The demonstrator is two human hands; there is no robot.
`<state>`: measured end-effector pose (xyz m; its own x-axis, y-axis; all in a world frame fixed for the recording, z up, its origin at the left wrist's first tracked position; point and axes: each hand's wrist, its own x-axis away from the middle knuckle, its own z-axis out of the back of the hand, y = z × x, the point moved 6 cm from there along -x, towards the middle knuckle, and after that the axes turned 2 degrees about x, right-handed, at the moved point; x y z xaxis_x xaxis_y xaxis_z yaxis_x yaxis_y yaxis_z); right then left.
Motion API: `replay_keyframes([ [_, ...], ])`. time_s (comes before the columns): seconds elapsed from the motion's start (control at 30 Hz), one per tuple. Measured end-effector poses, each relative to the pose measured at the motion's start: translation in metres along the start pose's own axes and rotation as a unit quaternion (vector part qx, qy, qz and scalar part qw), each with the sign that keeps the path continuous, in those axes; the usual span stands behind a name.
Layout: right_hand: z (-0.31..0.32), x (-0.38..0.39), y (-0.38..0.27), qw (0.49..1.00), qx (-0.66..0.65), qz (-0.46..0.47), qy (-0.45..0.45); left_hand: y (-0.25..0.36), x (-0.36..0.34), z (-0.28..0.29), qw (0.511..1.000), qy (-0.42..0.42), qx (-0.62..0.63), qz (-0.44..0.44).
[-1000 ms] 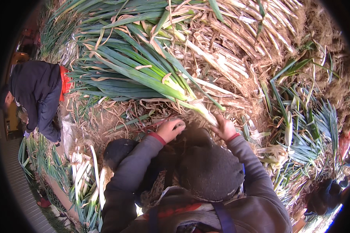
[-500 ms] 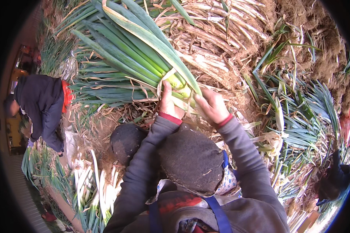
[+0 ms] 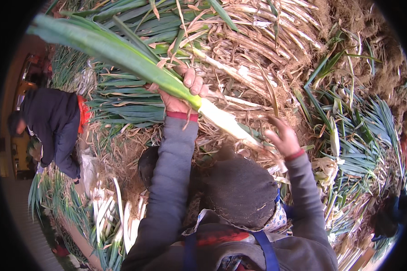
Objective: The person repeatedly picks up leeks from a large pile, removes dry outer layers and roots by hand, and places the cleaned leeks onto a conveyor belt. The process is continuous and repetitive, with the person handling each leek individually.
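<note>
My left hand (image 3: 184, 90) is wrapped round a long green onion (image 3: 219, 118) where its green leaves turn into the white stalk. The leaves point to the upper left, and the peeled-looking white end slants down to the right. Beside that root end is my right hand (image 3: 282, 137), its thumb and fingers apart, with a slight blur. I see nothing held in it. Under and beyond my hands lies a bed of harvested green onions (image 3: 133, 97) with dry, papery outer leaves.
A heap of onions with brown roots (image 3: 352, 27) fills the far right. White-stalked onions (image 3: 106, 217) lie at lower left. My knees in dark trousers (image 3: 239, 192) are just below my hands. Another person (image 3: 52, 122) bends over at the left.
My left hand has shifted its grip and swung the onion so its white stalk shows. My right hand has left the leaves and moved right and down, toward the root end.
</note>
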<state>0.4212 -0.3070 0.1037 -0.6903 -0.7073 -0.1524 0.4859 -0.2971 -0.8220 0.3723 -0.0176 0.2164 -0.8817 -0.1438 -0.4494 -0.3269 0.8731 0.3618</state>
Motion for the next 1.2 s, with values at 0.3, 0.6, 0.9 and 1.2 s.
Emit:
replay_keyframes([
  [0.3,-0.129,-0.073,-0.056,0.972,0.175,-0.021,-0.156,-0.028,0.112,0.09,0.842,0.53,0.011,-0.104],
  [0.6,-0.12,-0.064,-0.048,0.984,0.113,-0.012,-0.14,-0.005,0.113,0.091,0.889,0.401,-0.115,-0.188],
  [0.9,-0.112,-0.114,-0.078,0.997,-0.066,-0.003,-0.041,-0.023,0.106,0.066,0.87,0.434,-0.174,-0.157],
  [1.2,-0.098,-0.068,0.062,0.975,-0.039,-0.211,0.064,-0.009,0.087,0.013,0.869,0.399,-0.249,-0.151],
])
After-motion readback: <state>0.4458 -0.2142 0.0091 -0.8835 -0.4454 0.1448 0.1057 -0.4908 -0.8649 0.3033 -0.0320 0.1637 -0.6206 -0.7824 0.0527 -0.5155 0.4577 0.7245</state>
